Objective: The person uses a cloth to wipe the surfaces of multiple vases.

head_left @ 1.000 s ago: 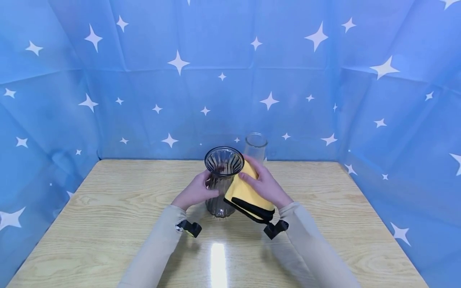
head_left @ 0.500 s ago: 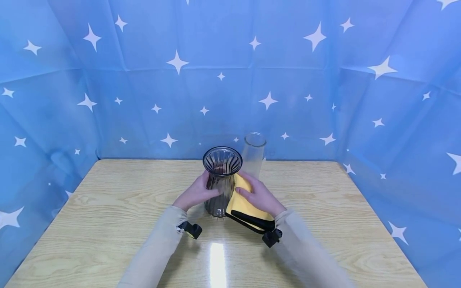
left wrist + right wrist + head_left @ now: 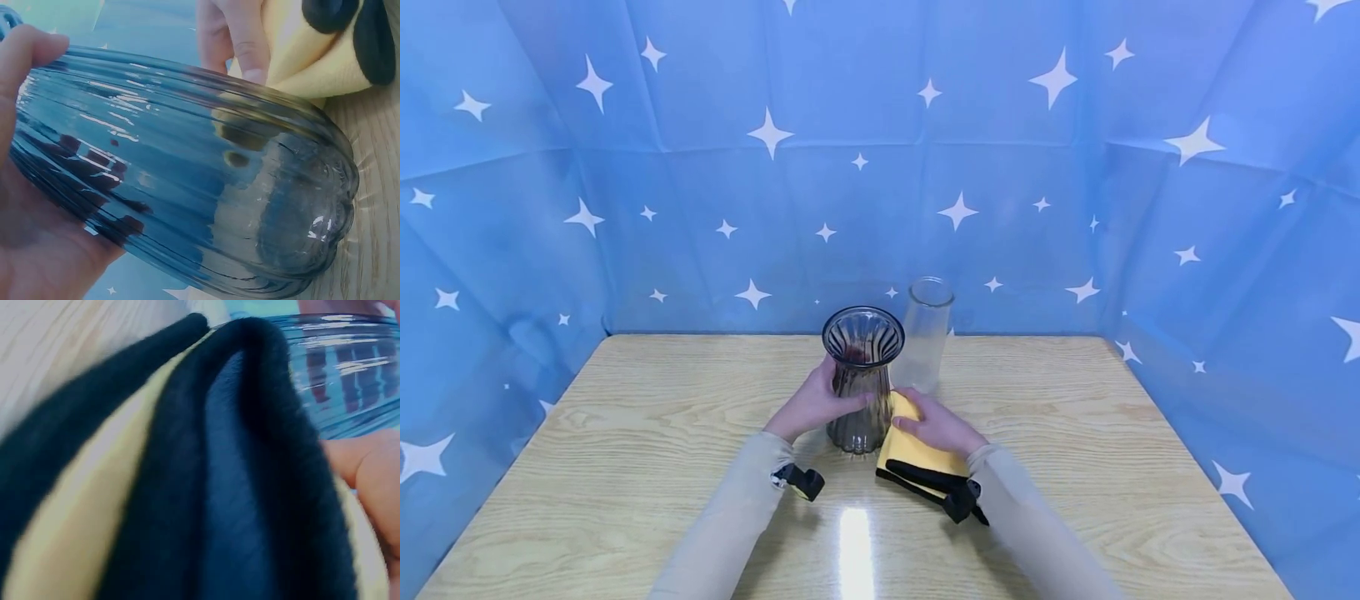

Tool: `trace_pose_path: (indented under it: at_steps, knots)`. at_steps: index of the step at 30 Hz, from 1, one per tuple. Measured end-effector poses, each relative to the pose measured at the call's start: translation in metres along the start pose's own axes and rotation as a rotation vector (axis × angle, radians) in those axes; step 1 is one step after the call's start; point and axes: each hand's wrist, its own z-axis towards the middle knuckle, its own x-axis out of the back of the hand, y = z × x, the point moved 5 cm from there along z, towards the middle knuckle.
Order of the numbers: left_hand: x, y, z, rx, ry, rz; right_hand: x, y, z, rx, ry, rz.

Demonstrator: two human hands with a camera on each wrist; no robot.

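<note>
The dark ribbed vase (image 3: 861, 383) stands upright on the table (image 3: 640, 450), long axis vertical, between the left hand (image 3: 818, 402), which grips its side (the nearer one), and the right hand (image 3: 940, 425), which holds a yellow cloth (image 3: 910, 448) at its lower right.

and there's the blue curtain (image 3: 850, 192), up at the back and down both sides, w/ a crease running right across! white four-pointed stars (image 3: 770, 133) all over it, big & small, diff sizes everywhere. down front, pale wood-grain table (image 3: 662, 433), rounded corners at the back, and a bright strip of glare (image 3: 856, 550) nr the bottom, approx centre. behind, rt of centre: a tall clear glass (image 3: 927, 333), upright, rim showing vs the curtain, its foot v. hard to make out.
</note>
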Motion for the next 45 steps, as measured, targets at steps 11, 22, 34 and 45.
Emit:
trace_pose_path:
  at_steps: [11, 22, 34, 45]
  knots:
    - [0.001, -0.001, -0.002, 0.042, 0.034, 0.018, -0.003, -0.004, 0.006, -0.079, -0.069, -0.130]
    - [0.003, 0.003, -0.003, 0.069, 0.049, 0.007, -0.003, -0.001, 0.008, -0.122, -0.060, -0.093]
    - [0.005, 0.005, -0.008, 0.152, 0.087, 0.010, 0.019, -0.021, 0.003, 0.009, 0.082, 0.095]
    - [0.005, 0.016, -0.008, -0.049, 0.110, 0.097, 0.057, -0.061, -0.002, 0.145, 0.075, 0.157]
